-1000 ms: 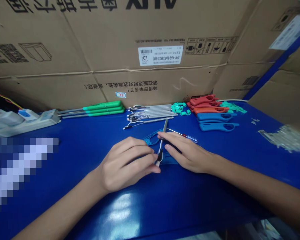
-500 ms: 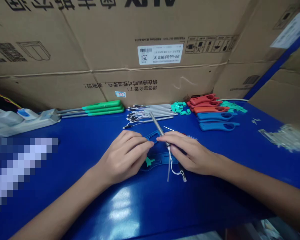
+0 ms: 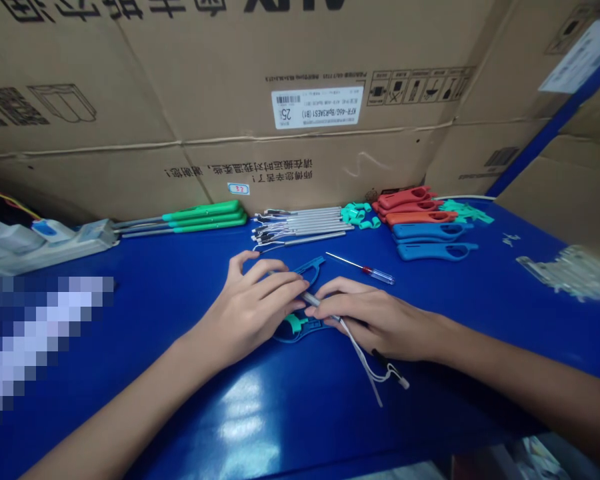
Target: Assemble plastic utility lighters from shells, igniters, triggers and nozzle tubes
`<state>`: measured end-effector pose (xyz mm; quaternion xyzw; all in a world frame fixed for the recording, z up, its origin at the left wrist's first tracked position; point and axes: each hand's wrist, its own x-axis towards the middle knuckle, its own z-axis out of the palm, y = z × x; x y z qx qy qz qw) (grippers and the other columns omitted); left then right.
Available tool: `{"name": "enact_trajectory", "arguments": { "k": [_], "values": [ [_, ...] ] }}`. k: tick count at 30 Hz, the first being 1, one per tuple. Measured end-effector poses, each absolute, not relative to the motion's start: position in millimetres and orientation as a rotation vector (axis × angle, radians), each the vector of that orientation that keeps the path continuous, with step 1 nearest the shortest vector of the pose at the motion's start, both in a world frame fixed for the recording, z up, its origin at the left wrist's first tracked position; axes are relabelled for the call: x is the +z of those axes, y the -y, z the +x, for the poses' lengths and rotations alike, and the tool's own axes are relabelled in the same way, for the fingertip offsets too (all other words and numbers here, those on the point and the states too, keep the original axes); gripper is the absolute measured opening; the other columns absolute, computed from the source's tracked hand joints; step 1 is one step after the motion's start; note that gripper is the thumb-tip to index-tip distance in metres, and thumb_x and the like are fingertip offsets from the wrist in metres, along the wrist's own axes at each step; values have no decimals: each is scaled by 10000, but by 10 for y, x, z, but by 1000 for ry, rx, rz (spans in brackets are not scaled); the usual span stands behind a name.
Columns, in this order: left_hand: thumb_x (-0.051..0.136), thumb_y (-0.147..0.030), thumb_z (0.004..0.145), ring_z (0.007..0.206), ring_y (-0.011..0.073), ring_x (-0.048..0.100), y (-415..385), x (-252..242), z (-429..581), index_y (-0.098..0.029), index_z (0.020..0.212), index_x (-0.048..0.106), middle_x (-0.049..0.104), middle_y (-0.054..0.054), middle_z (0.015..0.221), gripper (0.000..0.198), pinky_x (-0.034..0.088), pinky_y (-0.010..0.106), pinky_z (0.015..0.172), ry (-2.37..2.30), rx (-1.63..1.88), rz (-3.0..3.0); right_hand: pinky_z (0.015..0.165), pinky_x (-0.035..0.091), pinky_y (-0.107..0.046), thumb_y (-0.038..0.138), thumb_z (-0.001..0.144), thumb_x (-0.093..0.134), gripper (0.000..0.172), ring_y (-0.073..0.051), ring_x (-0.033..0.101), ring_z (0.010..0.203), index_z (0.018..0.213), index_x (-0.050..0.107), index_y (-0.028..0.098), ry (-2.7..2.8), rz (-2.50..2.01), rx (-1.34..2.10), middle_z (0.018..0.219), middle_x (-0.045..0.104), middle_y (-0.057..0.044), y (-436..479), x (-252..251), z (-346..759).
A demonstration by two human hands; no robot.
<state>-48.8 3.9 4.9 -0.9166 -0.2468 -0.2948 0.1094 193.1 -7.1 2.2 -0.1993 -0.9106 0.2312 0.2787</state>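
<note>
My right hand [image 3: 380, 317] pinches a thin metal tube [image 3: 312, 299] near its wired end. White wires [image 3: 360, 350] trail from that end toward the table's front, with a small white connector [image 3: 404, 383] at the tip. Around the tube's other part close the fingers of my left hand [image 3: 255, 300], which hide much of it. Beneath both hands lie blue lighter-shaped handle shells, one with its loop end [image 3: 314, 267] showing behind the fingers. The nearer shell [image 3: 293, 339] carries a small green piece [image 3: 295, 324] and is partly covered by my hands.
A screwdriver [image 3: 377, 273] lies just behind my right hand. Farther back are several metal tubes [image 3: 315, 223], green caps [image 3: 357, 215], green-handled lighters [image 3: 210, 215], and red and blue handle shells [image 3: 433, 251]. Clear plastic parts [image 3: 577, 277] lie right; a power strip [image 3: 55, 247] left. Cardboard [image 3: 205, 100] stands behind.
The tube has swung down from pointing up and away to lying across toward my left hand, which now grips it. Its wires have shifted right, and the screwdriver is uncovered.
</note>
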Motion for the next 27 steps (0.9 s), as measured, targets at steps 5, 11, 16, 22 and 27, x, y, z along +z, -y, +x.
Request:
{"name": "enact_trajectory", "arguments": {
  "k": [5, 11, 16, 22, 27],
  "values": [
    [538, -106, 938, 916, 227, 643, -42, 51, -487, -153, 1066, 628, 742, 67, 964, 163, 385, 485, 928, 712, -815, -2730, 873, 552, -296, 137, 973, 507, 267, -158, 620, 1031, 1228, 582, 169, 2396, -526, 618, 1101, 659, -103, 58, -27, 1959],
    [548, -145, 937, 906, 220, 648, -122, 57, -568, -149, 1008, 622, 731, 73, 948, 104, 428, 434, 873, 822, -825, -2705, 899, 558, -349, 124, 978, 465, 347, -191, 643, 1047, 1313, 525, 191, 2366, -681, 334, 1150, 679, -93, -38, -125, 2038],
    [521, -142, 942, 930, 222, 649, -250, 81, -766, -127, 1028, 633, 720, 94, 975, 142, 483, 386, 823, 859, -744, -2784, 822, 571, -332, 77, 950, 443, 323, -184, 661, 952, 1223, 584, 175, 2300, -660, 233, 1037, 707, -86, -77, -89, 2056],
    [497, -157, 953, 903, 217, 652, -349, 99, -940, -117, 1077, 644, 712, 108, 990, 196, 521, 356, 777, 894, -692, -2775, 762, 565, -336, 104, 950, 440, 266, -181, 671, 863, 1158, 597, 158, 2308, -605, 284, 967, 721, -91, -30, -14, 2052],
    [466, -146, 955, 872, 215, 657, -361, 95, -943, -102, 1091, 642, 704, 125, 973, 227, 540, 351, 750, 905, -714, -2754, 745, 569, -341, 146, 866, 562, 299, -191, 680, 821, 1162, 602, 151, 2298, -603, 230, 949, 728, -87, -21, -12, 2038]
  ]
}}
